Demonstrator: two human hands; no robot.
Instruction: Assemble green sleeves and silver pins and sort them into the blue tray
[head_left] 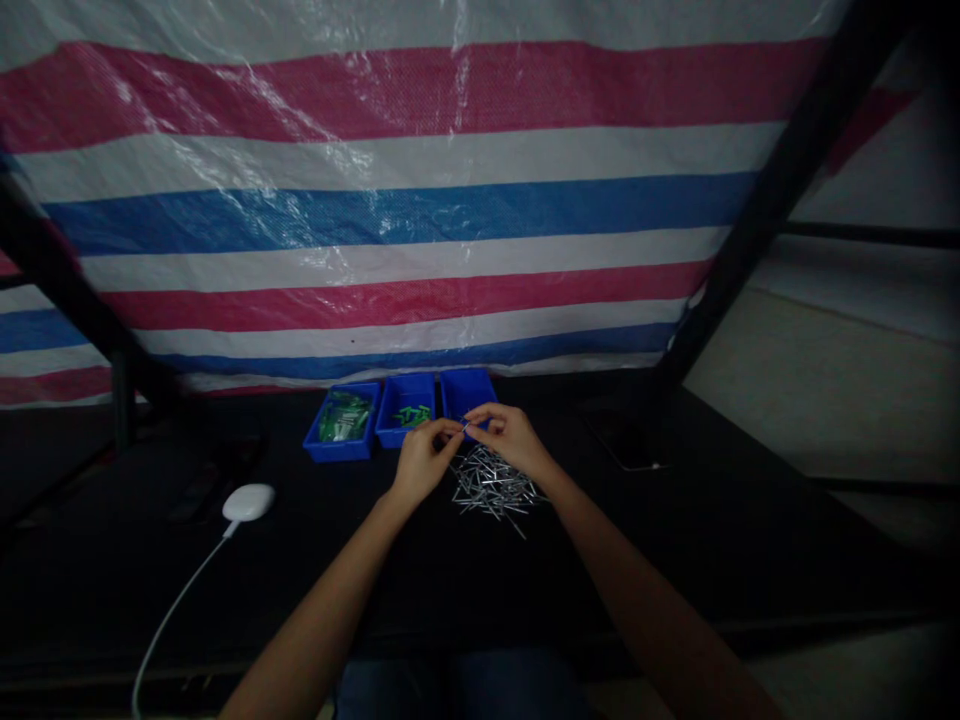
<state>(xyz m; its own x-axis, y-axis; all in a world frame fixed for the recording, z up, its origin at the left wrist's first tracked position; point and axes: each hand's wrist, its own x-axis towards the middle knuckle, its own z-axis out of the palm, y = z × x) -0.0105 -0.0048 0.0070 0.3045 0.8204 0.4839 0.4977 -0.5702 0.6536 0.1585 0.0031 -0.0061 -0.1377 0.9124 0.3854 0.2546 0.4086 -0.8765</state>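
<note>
My left hand and my right hand meet above the black table, fingertips pinched close together. Between them is a small thin rod, its ends partly hidden by my fingers. Just below my hands lies a loose pile of thin silvery rods. Behind my hands stand three blue bins side by side. Clear bags with green contents fill the left bin. Small green pieces lie in the middle bin. The right bin is partly covered by my right hand.
A white rounded device with a white cable lies on the black table at the left. A dark flat object, perhaps a phone, is at the right. Striped sheeting hangs behind, between dark frame posts.
</note>
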